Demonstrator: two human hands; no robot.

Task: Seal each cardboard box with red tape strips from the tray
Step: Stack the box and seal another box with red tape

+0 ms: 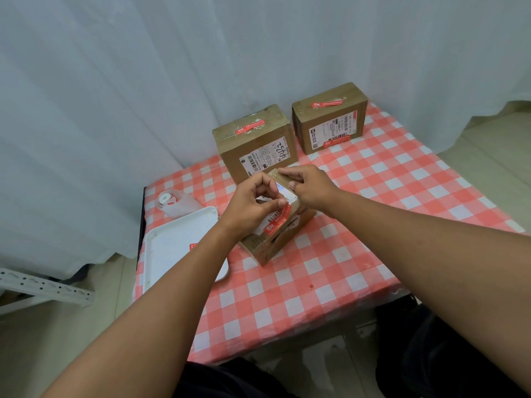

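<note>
A small cardboard box (265, 248) lies in the middle of the checked table, tilted, with a red tape strip (280, 221) across its top. My left hand (250, 206) pinches the upper end of that strip with thumb and fingers. My right hand (309, 182) rests on the box's far top edge and holds it. Two larger boxes stand behind: one (255, 145) carries a red strip (249, 126) on top, the other (330, 119) bears a red strip (327, 104) on top too. On the white tray (172, 242) at the left, another red strip (193, 246) shows beside my forearm.
A roll of labels (168, 200) with white backing paper lies behind the tray. White curtains hang behind and to the left of the table. A metal shelf bracket (43, 290) lies on the floor at the left. The table's left and front edges are close.
</note>
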